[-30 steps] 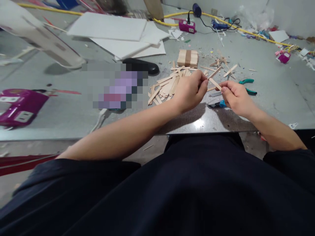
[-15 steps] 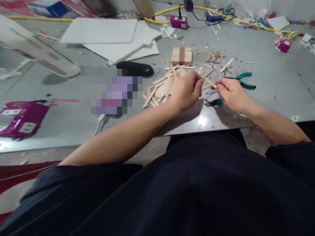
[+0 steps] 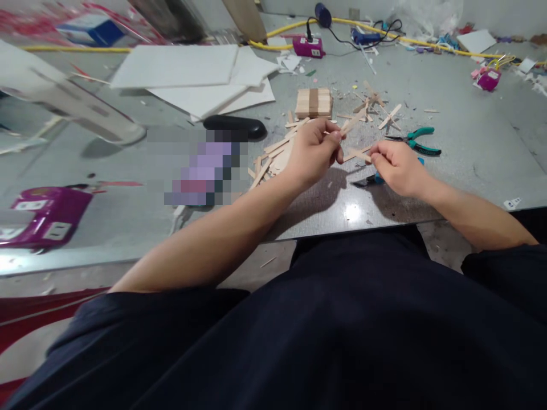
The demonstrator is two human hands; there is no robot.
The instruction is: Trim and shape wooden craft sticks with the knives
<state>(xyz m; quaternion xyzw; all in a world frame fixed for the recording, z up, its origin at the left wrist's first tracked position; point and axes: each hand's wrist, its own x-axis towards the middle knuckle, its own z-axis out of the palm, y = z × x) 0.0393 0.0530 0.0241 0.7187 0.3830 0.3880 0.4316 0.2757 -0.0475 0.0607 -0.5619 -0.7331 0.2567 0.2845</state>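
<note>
My left hand (image 3: 316, 151) is closed in a pinch on a wooden craft stick (image 3: 354, 122), which points up and to the right from the fingertips. Across from it, my right hand (image 3: 396, 165) pinches the end of another craft stick (image 3: 363, 155); a further stick shows crossing it, and whether they touch is unclear. Loose craft sticks (image 3: 280, 149) lie in a pile, partly hidden by my left hand. Below my right fingers rests a utility knife (image 3: 363, 181) with a dark blade, its blue handle mostly covered. Green-handled pliers (image 3: 421, 142) lie beyond my right hand.
A banded bundle of craft sticks (image 3: 314, 103) sits behind the pile, with star-shaped stick pieces (image 3: 371, 103) to its right. White foam sheets (image 3: 179, 65), a black case (image 3: 235, 126), a blurred-out phone (image 3: 205, 168) and a purple power strip (image 3: 55, 213) are on the left.
My hands have moved apart, and the two sticks that met between them are now separated. My left hand has shifted slightly left and turned. The view has tilted a little.
</note>
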